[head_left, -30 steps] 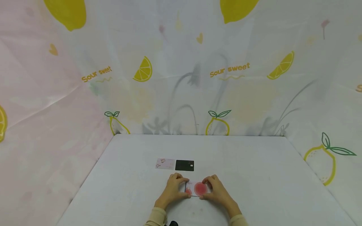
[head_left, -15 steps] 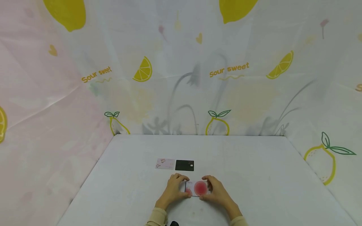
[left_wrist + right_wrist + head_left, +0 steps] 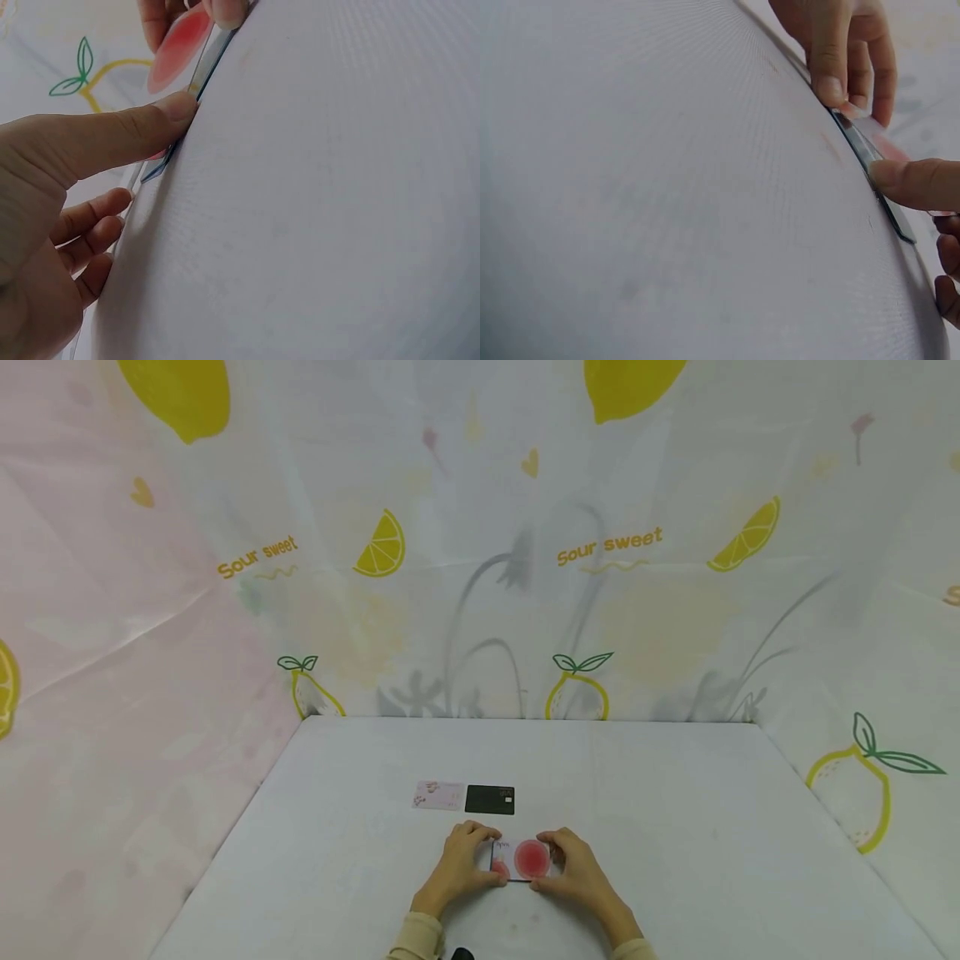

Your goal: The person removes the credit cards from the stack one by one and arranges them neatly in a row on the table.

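A white card with a large red circle (image 3: 532, 860) is held between both hands near the front of the table. The left hand (image 3: 456, 865) pinches its left end, thumb at the near edge and index finger at the far edge. At the right end, the right hand (image 3: 576, 870) grips it the same way. A dark, thin edge (image 3: 857, 139) of a flat piece shows just under the card in the right wrist view. The left thumb (image 3: 161, 120) presses that near edge in the left wrist view. The fingers cover both ends of the card.
Beyond the hands lie a pale floral card (image 3: 438, 795) and a black card (image 3: 490, 799), side by side on the white table (image 3: 675, 827). A lemon-print cloth (image 3: 480, 610) stands behind the table and along its sides.
The far edge of the red-circle card has risen slightly, and the circle shows a little taller. The right index finger has shifted up a bit with it. The two other cards have not moved.
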Tool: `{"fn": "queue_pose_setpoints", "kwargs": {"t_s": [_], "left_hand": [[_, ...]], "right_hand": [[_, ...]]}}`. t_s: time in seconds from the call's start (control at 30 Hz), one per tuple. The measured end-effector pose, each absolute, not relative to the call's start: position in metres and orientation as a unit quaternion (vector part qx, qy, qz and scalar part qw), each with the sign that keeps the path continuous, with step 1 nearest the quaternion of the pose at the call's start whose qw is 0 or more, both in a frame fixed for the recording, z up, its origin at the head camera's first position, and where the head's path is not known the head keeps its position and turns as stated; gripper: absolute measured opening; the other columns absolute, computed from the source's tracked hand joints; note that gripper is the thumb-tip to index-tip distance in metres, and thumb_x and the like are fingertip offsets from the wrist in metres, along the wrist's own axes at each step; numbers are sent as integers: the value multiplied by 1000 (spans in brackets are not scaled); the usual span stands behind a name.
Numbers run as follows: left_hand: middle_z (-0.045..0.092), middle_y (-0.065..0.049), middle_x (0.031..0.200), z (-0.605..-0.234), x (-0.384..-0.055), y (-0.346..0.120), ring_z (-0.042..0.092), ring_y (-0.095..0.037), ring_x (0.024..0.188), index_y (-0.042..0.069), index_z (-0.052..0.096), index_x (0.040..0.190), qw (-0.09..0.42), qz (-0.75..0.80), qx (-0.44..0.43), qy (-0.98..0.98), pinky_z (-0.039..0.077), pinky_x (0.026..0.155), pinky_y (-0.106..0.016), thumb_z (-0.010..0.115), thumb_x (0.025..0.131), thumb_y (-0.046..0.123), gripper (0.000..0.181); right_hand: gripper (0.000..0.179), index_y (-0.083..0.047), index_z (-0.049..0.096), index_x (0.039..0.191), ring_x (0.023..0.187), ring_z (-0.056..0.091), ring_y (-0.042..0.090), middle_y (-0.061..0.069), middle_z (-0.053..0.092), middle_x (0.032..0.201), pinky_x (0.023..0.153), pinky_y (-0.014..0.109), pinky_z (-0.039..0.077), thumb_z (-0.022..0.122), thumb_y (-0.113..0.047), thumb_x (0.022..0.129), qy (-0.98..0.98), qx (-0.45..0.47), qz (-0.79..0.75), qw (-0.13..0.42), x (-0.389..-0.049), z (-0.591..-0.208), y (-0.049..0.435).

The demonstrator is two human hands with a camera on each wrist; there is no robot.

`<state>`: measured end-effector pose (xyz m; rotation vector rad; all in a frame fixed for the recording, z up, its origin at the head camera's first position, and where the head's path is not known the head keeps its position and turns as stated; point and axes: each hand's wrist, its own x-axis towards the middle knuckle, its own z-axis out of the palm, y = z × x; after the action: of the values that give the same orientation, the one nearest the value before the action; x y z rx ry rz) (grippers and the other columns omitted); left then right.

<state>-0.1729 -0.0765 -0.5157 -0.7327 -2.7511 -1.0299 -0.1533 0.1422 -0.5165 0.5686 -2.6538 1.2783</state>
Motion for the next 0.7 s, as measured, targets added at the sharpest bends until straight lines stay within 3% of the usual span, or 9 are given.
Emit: {"fn": "queue_pose_setpoints", "kwargs": {"t_s": [0.43, 0.7], "left_hand": [[61, -4, 99, -515, -174, -79, 50, -20, 94, 4, 66, 100, 75, -352, -287, -888, 40, 83, -37, 88, 56, 23, 52], [60, -5, 100, -506, -176, -82, 50, -21, 93, 3, 66, 102, 49, -363, -303, -880, 43, 84, -33, 87, 58, 22, 52]], "right_hand": [[50, 3, 65, 101, 75, 51, 11, -2, 57, 84, 65, 23, 46, 86, -20, 62, -836, 272, 458, 130, -156, -522, 151], [51, 2, 66, 103, 76, 53, 14, 0, 59, 85, 66, 24, 46, 86, -22, 63, -838, 268, 460, 123, -155, -517, 154]]}}
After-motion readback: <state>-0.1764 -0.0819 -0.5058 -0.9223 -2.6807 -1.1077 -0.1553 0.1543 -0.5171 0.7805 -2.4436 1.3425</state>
